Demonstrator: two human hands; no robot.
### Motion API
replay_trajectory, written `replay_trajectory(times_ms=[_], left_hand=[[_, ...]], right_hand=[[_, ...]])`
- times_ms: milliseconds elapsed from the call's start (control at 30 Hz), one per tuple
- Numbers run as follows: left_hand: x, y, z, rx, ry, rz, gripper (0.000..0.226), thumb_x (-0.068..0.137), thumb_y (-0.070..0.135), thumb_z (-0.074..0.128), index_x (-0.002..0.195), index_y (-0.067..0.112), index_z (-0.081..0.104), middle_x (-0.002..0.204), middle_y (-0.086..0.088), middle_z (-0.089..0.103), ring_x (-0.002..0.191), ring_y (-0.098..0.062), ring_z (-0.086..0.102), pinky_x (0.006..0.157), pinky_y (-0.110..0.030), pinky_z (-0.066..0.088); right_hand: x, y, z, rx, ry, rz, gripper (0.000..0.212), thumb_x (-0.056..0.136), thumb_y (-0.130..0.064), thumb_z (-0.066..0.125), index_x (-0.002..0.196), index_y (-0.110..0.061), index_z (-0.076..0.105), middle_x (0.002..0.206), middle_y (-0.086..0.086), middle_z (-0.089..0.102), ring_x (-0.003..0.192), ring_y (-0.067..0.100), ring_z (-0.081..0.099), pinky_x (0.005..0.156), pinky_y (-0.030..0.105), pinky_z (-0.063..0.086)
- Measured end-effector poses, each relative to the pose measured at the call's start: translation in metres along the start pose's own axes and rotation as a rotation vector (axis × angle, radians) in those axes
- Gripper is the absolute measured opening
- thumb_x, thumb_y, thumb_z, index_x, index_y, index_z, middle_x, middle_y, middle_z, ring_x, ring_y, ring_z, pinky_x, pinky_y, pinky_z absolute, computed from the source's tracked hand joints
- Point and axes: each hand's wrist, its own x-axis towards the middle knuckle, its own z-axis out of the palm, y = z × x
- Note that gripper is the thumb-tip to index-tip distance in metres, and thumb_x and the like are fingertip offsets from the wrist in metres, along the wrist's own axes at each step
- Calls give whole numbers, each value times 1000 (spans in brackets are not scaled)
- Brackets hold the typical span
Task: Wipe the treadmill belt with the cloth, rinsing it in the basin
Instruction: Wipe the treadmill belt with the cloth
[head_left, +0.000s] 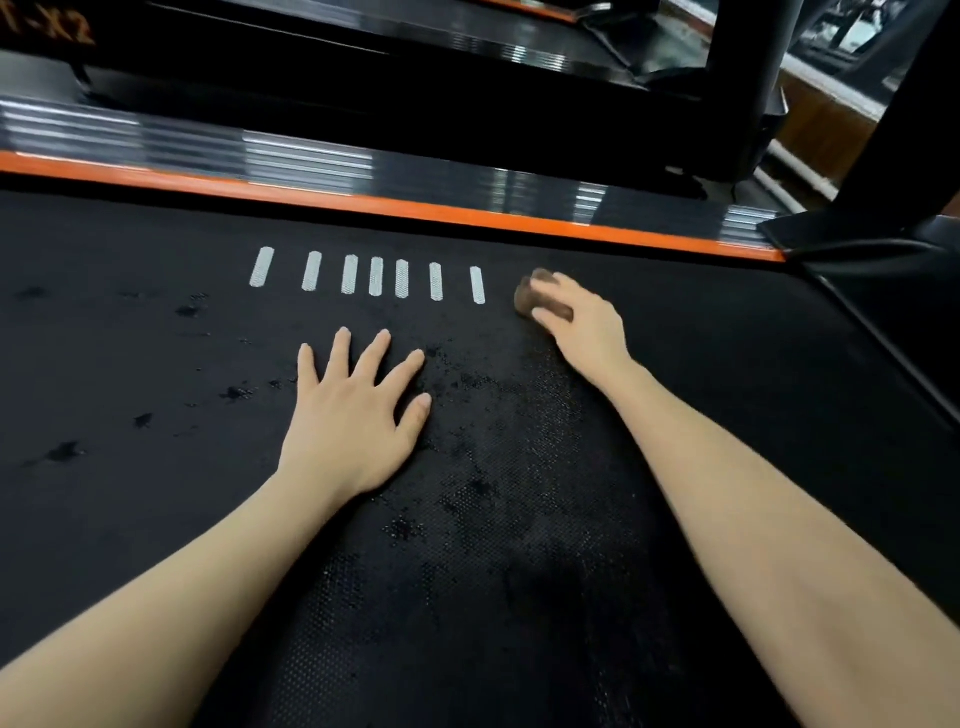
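Head view shows your right hand (576, 317) with its grip closed over a small wadded brown cloth (535, 299), pressing it onto the black treadmill belt (156, 338) just right of a row of seven white dashes (375, 275). Your left hand (353, 415) lies flat on the belt, fingers spread wide, holding nothing. Between your forearms the belt looks wet and glistening. An orange stripe (415, 210) borders the belt's far edge.

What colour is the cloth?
Brown, bunched under the right hand; the cloth shows in the head view.
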Motion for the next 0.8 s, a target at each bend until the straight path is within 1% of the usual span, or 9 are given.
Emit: replay_trajectory(times_ms=[67, 200, 267, 400, 467, 533, 600, 700, 800], left_hand=[[1, 0, -1, -2, 7, -1, 78, 80, 62, -9, 148, 39, 20, 158, 0, 17, 145, -33, 5, 115, -55, 2], [1, 1, -4, -11, 13, 1, 77, 80, 61, -8, 147, 38, 21, 158, -1, 17, 145, -33, 5, 115, -55, 2], [1, 0, -5, -11, 3, 7, 78, 78, 61, -10, 148, 40, 18, 159, 0, 14, 145, -32, 2, 115, -54, 0], [0, -1, -3, -10, 14, 11, 77, 79, 61, -9, 148, 40, 19, 158, 0, 15, 145, -33, 4, 115, -55, 1], [0, 0, -3, -20, 34, 5, 75, 82, 61, -4, 147, 38, 25, 157, -2, 20, 145, -34, 8, 115, -56, 3], [1, 2, -2, -19, 32, 1, 74, 83, 61, -3, 147, 37, 26, 157, -2, 21, 145, -35, 8, 114, -56, 3], [1, 2, -1, -18, 38, 6, 73, 83, 60, -2, 146, 37, 27, 157, -3, 21, 144, -35, 8, 114, -56, 2], [2, 1, -2, -34, 54, 12, 71, 86, 60, 3, 144, 36, 33, 155, -4, 28, 143, -37, 14, 114, -57, 6], [1, -3, -2, -38, 52, 27, 69, 87, 60, 5, 144, 36, 35, 154, -4, 30, 143, -36, 16, 114, -57, 7]], right_hand=[[20, -23, 20, -25, 76, 91, 35, 93, -28, 56, 128, -29, 56, 145, 0, 43, 131, 27, 40, 110, 37, 27], [5, -80, 59, -7, -71, -233, 33, 93, -26, 57, 126, -31, 59, 147, -2, 40, 137, 28, 31, 109, 40, 26], [13, -75, 56, -54, -136, -270, 37, 94, -31, 55, 130, -35, 54, 151, -5, 34, 140, 33, 23, 113, 44, 20], [49, -21, 23, -145, 64, -22, 37, 94, -31, 54, 131, -33, 53, 148, 0, 39, 132, 34, 38, 109, 42, 28], [65, -2, 16, -107, 174, 216, 38, 95, -27, 52, 133, -27, 51, 149, 6, 36, 134, 33, 36, 113, 43, 25], [78, -15, 27, -130, 218, 317, 38, 96, -26, 50, 134, -24, 50, 147, 9, 38, 133, 33, 36, 115, 46, 18], [84, -46, 48, -148, 149, 210, 39, 97, -27, 47, 136, -24, 49, 145, 10, 38, 131, 34, 36, 114, 46, 17], [78, -85, 73, -131, 32, -6, 40, 100, -24, 43, 139, -24, 44, 154, 9, 25, 140, 34, 21, 116, 43, 13], [76, -74, 61, -178, 37, -45, 40, 100, -23, 43, 140, -25, 41, 152, 11, 27, 138, 36, 24, 112, 42, 21]])
